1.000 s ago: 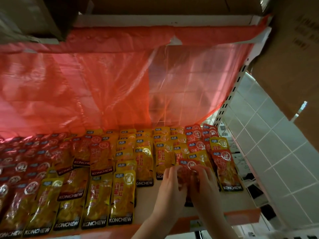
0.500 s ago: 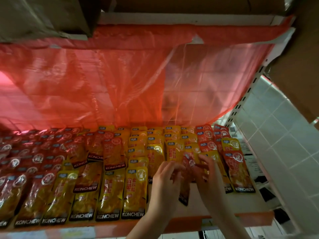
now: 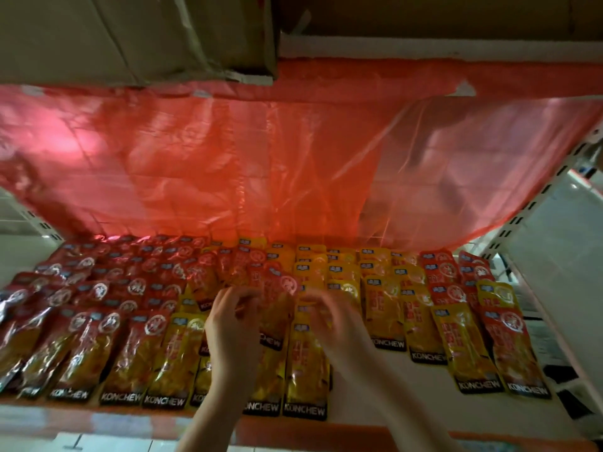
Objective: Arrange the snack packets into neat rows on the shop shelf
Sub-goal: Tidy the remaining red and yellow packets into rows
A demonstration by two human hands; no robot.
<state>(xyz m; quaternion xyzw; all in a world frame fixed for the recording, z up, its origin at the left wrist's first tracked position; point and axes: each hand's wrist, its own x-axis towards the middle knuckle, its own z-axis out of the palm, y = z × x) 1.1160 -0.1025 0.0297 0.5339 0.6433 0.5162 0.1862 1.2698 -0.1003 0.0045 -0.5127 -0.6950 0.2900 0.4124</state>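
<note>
Shelf (image 3: 368, 399): pale board with an orange front edge, covered in overlapping snack packets.
Red packets (image 3: 107, 288): crowd the left and far side.
Yellow packets (image 3: 385, 305): fill the centre and right, a few red ones among them.
Left hand (image 3: 233, 331): mid-shelf, fingers curled at a red packet (image 3: 277, 288); blur hides the grip.
Right hand (image 3: 332, 324): just beside it, fingers bent, blurred; grip unclear.
Red plastic sheet (image 3: 228, 164): hangs behind the packets.

Pale shop shelf (image 3: 375, 402), rows of red and yellow snack packets (image 3: 306, 370)
</note>
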